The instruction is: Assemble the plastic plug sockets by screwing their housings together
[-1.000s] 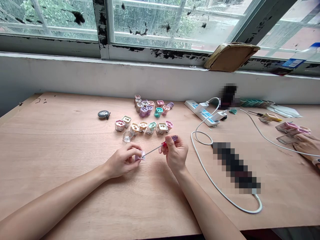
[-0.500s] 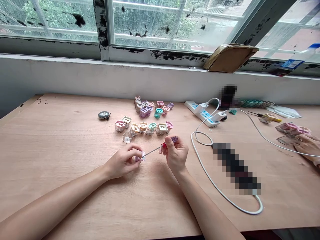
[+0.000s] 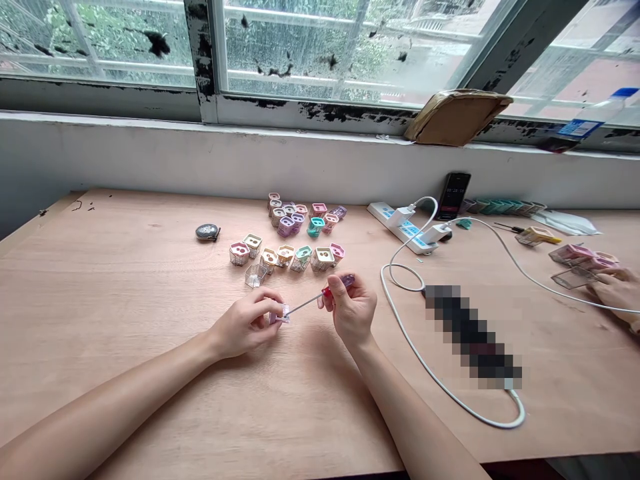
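Note:
My left hand (image 3: 253, 322) pinches a small lilac pencil sharpener (image 3: 273, 316) on its side just above the wooden table; the fingers cover much of it. In my right hand (image 3: 353, 308) is a screwdriver (image 3: 327, 292) with a red and purple handle. Its thin metal shaft slants down to the left, and the tip meets the sharpener's pale face. Beyond my hands stand several two-hole pencil sharpeners with clear bodies, among them a pink one (image 3: 239, 252) and a green one (image 3: 303, 257). A clear hexagonal container (image 3: 255, 275) lies nearest my left hand.
A power strip (image 3: 403, 227) with white plugs and a looping white cable (image 3: 400, 333) lies right of my hands, beside a blurred dark object (image 3: 473, 333). A dark oval object (image 3: 207, 231) sits left. Another person's hand (image 3: 620, 293) touches sharpener parts far right.
My hands, the sharpener and the screwdriver hold almost the same pose. The view has shifted very slightly. At the far right the other person's hand has moved a little.

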### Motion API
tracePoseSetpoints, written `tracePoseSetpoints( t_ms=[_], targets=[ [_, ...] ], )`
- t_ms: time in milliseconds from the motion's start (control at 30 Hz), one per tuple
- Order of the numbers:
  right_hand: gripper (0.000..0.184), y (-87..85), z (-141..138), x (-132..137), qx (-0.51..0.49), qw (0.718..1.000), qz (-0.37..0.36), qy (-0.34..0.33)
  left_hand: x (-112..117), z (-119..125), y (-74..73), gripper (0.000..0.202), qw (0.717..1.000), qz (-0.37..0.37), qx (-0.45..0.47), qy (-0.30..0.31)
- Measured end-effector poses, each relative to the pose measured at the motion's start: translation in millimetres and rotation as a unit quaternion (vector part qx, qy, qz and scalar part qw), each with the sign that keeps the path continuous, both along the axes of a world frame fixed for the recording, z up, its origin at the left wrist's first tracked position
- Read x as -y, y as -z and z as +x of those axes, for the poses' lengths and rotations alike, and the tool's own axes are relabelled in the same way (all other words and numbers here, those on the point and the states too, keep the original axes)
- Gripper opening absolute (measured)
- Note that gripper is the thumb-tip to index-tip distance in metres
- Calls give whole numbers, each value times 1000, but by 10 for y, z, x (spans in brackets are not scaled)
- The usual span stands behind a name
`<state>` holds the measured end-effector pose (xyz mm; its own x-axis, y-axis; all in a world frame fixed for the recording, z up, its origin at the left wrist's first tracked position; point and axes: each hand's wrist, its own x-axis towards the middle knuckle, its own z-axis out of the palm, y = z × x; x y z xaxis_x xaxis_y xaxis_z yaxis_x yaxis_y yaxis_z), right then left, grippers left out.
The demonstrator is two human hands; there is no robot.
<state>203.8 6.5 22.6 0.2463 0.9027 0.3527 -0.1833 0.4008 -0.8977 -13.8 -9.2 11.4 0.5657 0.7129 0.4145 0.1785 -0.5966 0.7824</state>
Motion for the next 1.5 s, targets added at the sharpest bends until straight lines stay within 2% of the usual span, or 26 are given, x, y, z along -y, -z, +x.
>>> tracePoseSetpoints(
  t_ms=[733,1033,1500],
  targets=[
    [46,-21,-32,32,25,1000,-3,-2,1,6,-16,15,1000,-4,0,-3],
    [45,-41,-41,40,30,1000,-4,-5,16,15,-54,7,1000,-11,5,-11],
    [45,-26,-32,21,8,1000,-5,-1,9,5,-36,15,1000,8,12,-9]
  ],
)
